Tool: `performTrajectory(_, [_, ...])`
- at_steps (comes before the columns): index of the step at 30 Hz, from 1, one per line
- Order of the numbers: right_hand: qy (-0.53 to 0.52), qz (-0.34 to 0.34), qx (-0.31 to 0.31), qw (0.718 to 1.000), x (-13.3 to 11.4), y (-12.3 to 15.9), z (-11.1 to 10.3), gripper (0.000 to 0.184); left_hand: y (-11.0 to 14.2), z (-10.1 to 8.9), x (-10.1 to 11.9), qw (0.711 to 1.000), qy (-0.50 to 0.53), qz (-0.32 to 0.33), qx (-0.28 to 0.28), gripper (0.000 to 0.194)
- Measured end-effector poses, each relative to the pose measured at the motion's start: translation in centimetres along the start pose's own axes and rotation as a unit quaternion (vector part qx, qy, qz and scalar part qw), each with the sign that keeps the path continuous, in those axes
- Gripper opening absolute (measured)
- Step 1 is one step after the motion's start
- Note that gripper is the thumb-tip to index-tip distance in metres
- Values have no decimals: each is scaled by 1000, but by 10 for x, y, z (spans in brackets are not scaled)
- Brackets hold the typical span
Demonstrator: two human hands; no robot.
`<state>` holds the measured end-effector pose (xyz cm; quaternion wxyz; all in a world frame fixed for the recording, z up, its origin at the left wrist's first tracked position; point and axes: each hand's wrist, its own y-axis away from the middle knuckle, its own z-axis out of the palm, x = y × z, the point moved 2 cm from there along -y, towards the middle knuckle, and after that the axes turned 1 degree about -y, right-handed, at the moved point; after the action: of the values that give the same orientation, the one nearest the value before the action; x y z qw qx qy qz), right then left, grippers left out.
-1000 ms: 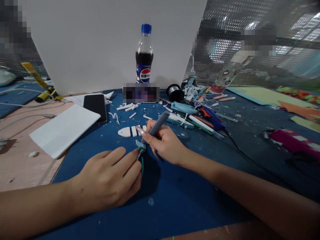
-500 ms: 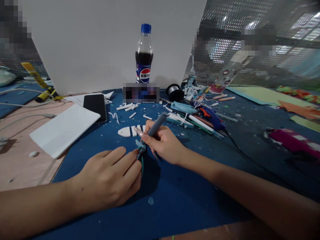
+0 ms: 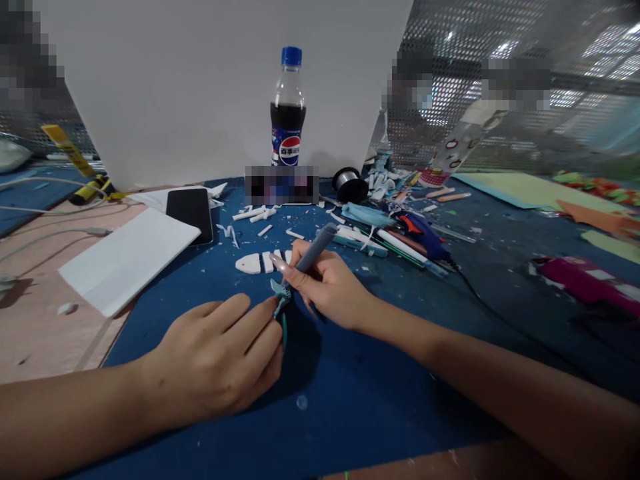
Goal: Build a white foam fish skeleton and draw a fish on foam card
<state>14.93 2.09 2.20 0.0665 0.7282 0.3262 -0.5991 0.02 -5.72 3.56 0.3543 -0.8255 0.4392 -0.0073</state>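
My left hand [image 3: 225, 350] is closed, its thumb and index finger pinching a small light-blue piece [image 3: 280, 291] with dark dots on it. A thin green strip [image 3: 285, 332] shows beside those fingers. In my right hand [image 3: 333, 287] is a grey pen [image 3: 316, 248], gripped as for writing, its lower end by the dotted piece; whether the tip touches I cannot tell. Just behind the hands, a white fish-shaped piece [image 3: 249, 264] cut into segments lies flat on the blue mat [image 3: 360, 413], its right end hidden by my right hand.
A cola bottle [image 3: 289, 120] stands before a white board [image 3: 200, 87]. To the left are a phone [image 3: 191, 215] and folded white paper [image 3: 131, 259]. A wire spool [image 3: 349, 185], a blue glue gun [image 3: 425, 233] with its cord, white scraps and a magenta object [image 3: 575, 279] lie rightward.
The dotted light-blue piece has turned slightly between my left fingers. Both hands stay almost in the same place and keep their holds.
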Motion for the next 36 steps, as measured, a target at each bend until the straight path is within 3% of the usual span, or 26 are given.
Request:
performTrajectory(26, [25,-13,-8,1000,-5,1,0,33,-1,-1,1,1000,9,3,14,23])
performTrajectory(36, [19,14,-18,1000,-5,1,1,35,0,0,1,1000,8,2,12,24])
